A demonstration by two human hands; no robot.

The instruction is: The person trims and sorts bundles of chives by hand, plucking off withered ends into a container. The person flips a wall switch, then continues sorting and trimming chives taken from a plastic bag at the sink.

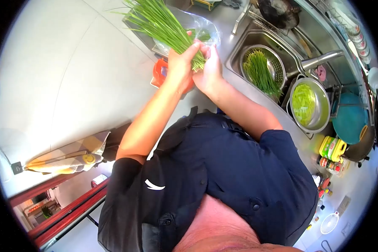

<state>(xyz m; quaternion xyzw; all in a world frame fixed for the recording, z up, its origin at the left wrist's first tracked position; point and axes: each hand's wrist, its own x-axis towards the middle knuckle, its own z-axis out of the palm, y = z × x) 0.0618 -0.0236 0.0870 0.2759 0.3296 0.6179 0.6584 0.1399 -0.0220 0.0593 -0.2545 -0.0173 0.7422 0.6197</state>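
Note:
A thick bunch of long green chives (161,25) slants across the top of the head view, its pale stalk ends pointing toward me. My left hand (182,65) is closed around the lower part of the bunch. At the stalk ends, my right hand (208,69) curls against the bunch with its fingers closed; part of its grip is hidden. Behind both hands lies a clear plastic bag (212,31) with more greens in it. An orange-red bag or container (159,72) shows below my left wrist.
To the right is a steel sink (236,54) containing a perforated colander (277,63) with more chives. Beside it stands a metal pot (322,111) of pale green cut vegetables. A faucet (323,59), a teal lid (350,119) and a yellow jug (332,148) are farther right.

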